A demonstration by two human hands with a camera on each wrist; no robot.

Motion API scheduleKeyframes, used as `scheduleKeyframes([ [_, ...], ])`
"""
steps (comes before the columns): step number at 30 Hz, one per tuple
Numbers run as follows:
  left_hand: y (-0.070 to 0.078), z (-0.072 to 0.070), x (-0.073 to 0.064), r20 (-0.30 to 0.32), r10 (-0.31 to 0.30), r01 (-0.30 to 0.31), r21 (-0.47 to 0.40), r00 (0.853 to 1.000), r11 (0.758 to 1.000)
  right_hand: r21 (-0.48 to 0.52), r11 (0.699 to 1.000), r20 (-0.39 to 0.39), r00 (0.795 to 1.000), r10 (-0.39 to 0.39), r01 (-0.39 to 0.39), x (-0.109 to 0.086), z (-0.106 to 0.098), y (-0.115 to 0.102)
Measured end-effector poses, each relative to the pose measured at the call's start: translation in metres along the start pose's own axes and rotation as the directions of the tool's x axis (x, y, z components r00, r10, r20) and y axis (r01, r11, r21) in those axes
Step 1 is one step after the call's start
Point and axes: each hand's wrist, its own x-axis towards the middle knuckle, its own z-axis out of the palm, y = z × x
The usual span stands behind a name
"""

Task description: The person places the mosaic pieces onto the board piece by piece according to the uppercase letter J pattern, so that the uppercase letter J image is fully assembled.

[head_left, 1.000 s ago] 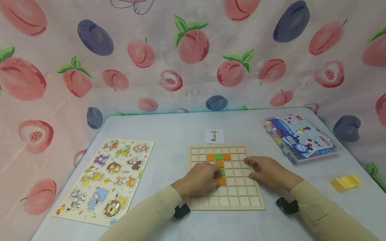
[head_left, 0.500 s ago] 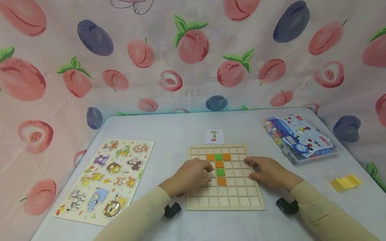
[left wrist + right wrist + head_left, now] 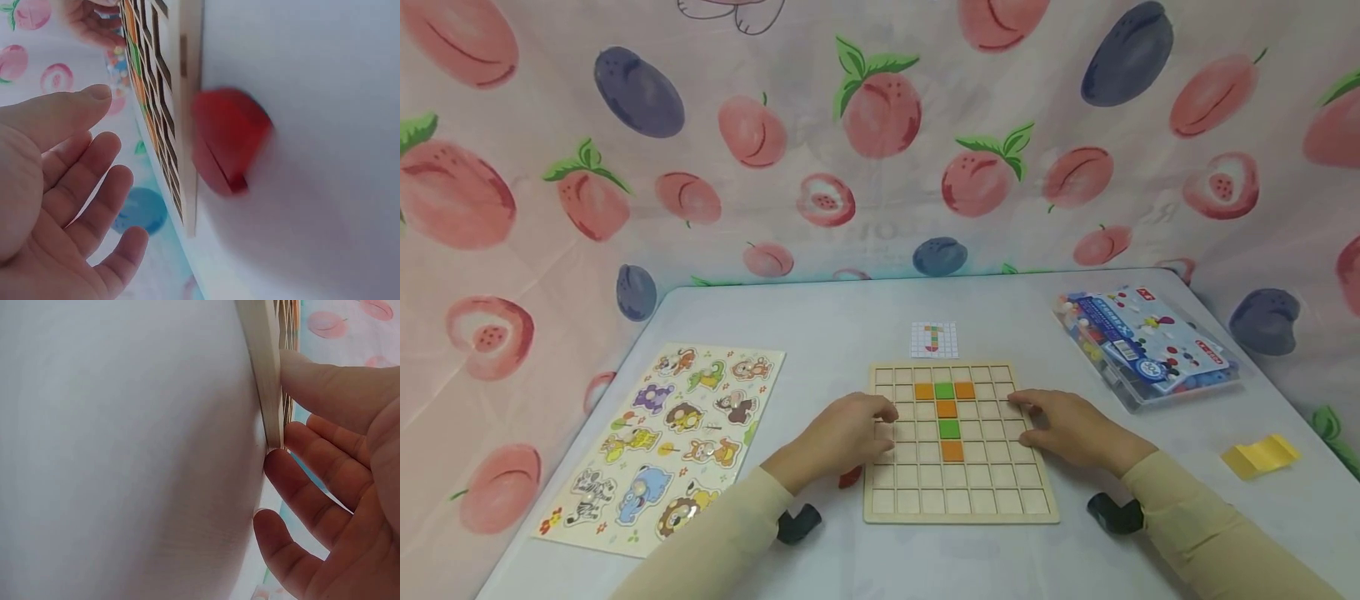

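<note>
A wooden grid board [image 3: 917,500] lies on the table, with orange tiles [image 3: 952,451] and green tiles [image 3: 950,429] set in its squares in a T shape. My left hand [image 3: 842,437] hovers at the board's left edge, fingers spread and holding nothing. Below it, beside the board, lie red pieces with curved edges [image 3: 231,134], blurred in the left wrist view and mostly covered by the hand in the head view. My right hand [image 3: 1067,423] rests thumb and fingertips at the board's right edge, as the right wrist view shows [image 3: 337,469].
Behind the board lies a small grid card [image 3: 934,340] with a coloured T-like figure. An animal puzzle board [image 3: 700,425] is at the left. At the right are a clear plastic box [image 3: 1146,346] of colourful pieces and a folded yellow paper [image 3: 1260,456].
My left hand has drawn back leftward from the tiles to the board's left edge, uncovering the column of tiles and part of a red piece. The right hand has stayed put.
</note>
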Motion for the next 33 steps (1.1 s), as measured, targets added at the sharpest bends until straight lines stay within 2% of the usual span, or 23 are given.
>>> scheduleKeyframes([
  [8,-0.013,-0.005,-0.007,-0.020,-0.011,0.010,-0.020,1.000,1.000,0.001,1.000,0.003,1.000,0.008,-0.008,-0.001,-0.001,-0.001],
  [19,-0.029,-0.006,-0.017,-0.027,-0.075,0.075,-0.001,0.997,0.997,0.010,1.000,0.006,1.000,0.010,-0.010,-0.001,0.000,-0.001],
  [33,-0.045,-0.004,-0.024,-0.017,-0.088,0.087,-0.015,0.996,0.996,0.011,1.000,0.005,1.000,-0.002,0.002,-0.002,-0.001,-0.001],
])
